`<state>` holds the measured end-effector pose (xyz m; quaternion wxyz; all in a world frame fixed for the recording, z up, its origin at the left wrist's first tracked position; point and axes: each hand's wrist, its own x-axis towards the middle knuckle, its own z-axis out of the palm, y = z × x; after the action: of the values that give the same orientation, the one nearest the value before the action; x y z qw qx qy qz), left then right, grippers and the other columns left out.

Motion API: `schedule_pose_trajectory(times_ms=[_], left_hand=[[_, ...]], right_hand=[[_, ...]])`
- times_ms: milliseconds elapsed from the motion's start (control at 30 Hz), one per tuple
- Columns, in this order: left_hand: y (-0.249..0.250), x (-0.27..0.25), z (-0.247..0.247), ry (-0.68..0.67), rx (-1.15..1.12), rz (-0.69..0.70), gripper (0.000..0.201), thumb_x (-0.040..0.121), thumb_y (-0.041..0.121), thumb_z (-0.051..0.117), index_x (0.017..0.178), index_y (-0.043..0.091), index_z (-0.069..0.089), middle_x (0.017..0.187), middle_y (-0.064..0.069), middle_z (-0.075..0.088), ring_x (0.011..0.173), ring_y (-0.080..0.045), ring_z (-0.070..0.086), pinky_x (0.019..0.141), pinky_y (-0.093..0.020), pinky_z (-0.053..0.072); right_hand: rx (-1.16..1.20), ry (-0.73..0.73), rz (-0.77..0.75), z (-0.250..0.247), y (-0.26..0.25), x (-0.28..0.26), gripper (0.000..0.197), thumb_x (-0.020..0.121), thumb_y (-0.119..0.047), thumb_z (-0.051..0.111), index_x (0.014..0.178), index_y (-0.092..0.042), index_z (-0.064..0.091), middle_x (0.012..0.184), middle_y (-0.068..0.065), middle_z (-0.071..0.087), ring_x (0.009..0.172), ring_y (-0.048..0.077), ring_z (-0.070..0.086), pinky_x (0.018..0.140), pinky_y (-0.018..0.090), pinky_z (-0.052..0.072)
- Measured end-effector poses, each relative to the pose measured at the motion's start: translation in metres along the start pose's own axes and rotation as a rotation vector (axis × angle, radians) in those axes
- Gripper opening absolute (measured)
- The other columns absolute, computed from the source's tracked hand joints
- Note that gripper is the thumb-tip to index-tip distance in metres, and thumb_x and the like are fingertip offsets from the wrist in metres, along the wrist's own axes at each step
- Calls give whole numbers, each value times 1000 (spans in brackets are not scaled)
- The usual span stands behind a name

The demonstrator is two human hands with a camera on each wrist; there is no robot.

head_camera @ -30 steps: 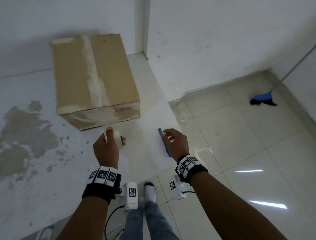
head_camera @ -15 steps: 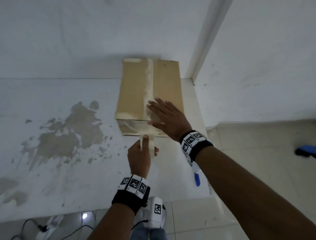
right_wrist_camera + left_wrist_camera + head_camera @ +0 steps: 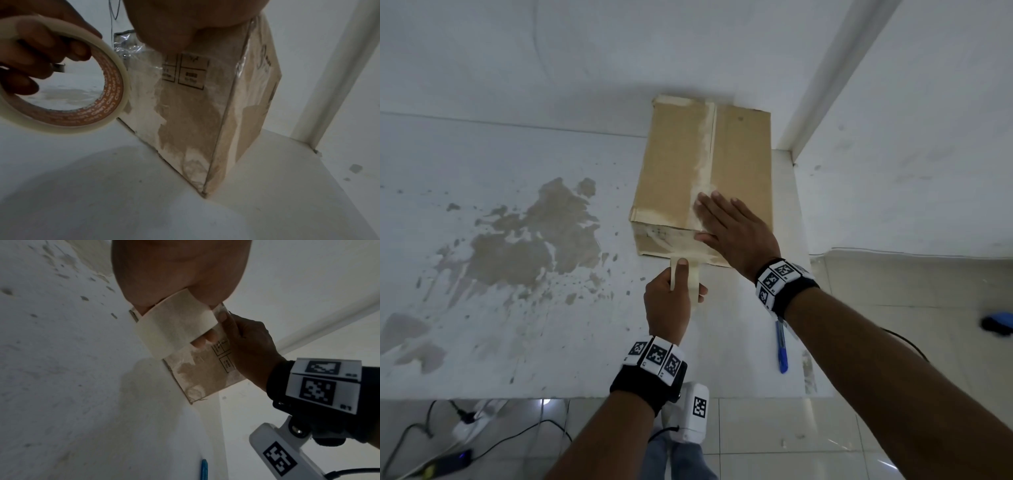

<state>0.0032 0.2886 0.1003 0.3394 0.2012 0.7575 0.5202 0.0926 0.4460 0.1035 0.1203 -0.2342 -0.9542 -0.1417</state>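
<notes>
A brown cardboard box (image 3: 674, 164) (image 3: 205, 374) (image 3: 195, 113) stands on a white, stained slab (image 3: 500, 325) against the wall, its top seam covered with old tape. My right hand (image 3: 726, 222) lies flat with straight fingers on the box's near top edge, the thumb on the front face. Just below the box's front my left hand (image 3: 671, 298) grips a roll of pale tape (image 3: 686, 277) (image 3: 176, 326) (image 3: 68, 91), fingers through its core. A clear strip runs from the roll up the box front under the right thumb.
A blue cutter (image 3: 781, 346) (image 3: 204, 469) lies on the slab near its right edge, under my right forearm. A white pillar (image 3: 825, 85) rises right of the box. Cables and a power strip (image 3: 465, 421) lie on the tiled floor; a blue object (image 3: 998, 322) sits far right.
My right hand left the blue cutter on the slab and moved onto the box top, where it now presses. My left hand carried the tape roll up to the box front.
</notes>
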Motion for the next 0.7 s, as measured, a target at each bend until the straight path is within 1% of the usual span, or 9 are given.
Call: schedule_pose_trajectory(times_ms=[100, 167, 267, 433, 633, 700], left_hand=[[1, 1, 1, -1, 2, -7, 58, 105, 38, 43, 69, 7, 74, 54, 2, 72, 47, -3, 64, 60, -20, 48], [2, 1, 1, -1, -5, -5, 57, 105, 38, 43, 69, 7, 75, 54, 2, 71, 46, -2, 63, 58, -16, 48], [3, 2, 1, -7, -32, -8, 55, 105, 38, 45, 70, 7, 75, 55, 1, 72, 45, -2, 63, 53, -9, 47], [5, 2, 2, -2, -29, -12, 56, 105, 37, 45, 70, 5, 75, 55, 1, 72, 44, 1, 61, 52, -5, 44], [5, 3, 0, -4, -12, -2, 57, 105, 38, 44, 71, 5, 75, 56, 1, 72, 44, 2, 62, 52, -4, 44], [6, 3, 0, -8, -7, 7, 56, 105, 39, 44, 72, 6, 75, 57, 0, 72, 45, 1, 62, 53, -7, 45]], right_hand=[[-24, -2, -29, 2, 2, 1, 61, 104, -49, 37, 149, -10, 45, 154, 8, 48, 141, 27, 46, 110, 45, 44], [-33, -13, -33, 2, 2, 1, 61, 104, -49, 36, 149, -9, 44, 154, 9, 47, 142, 28, 46, 111, 45, 44], [-50, -54, -52, 1, 3, 0, 63, 105, -49, 31, 152, -9, 39, 157, 10, 43, 144, 28, 42, 114, 44, 40], [-54, -89, -52, 0, 4, 0, 63, 106, -49, 26, 153, -8, 35, 159, 10, 40, 146, 28, 39, 116, 45, 38], [-34, -108, -51, -1, 2, 1, 64, 105, -48, 24, 154, -8, 34, 159, 10, 38, 146, 29, 38, 116, 45, 37], [-26, -122, -52, -1, 2, 1, 65, 104, -48, 23, 154, -7, 32, 160, 11, 37, 147, 29, 36, 117, 46, 36]])
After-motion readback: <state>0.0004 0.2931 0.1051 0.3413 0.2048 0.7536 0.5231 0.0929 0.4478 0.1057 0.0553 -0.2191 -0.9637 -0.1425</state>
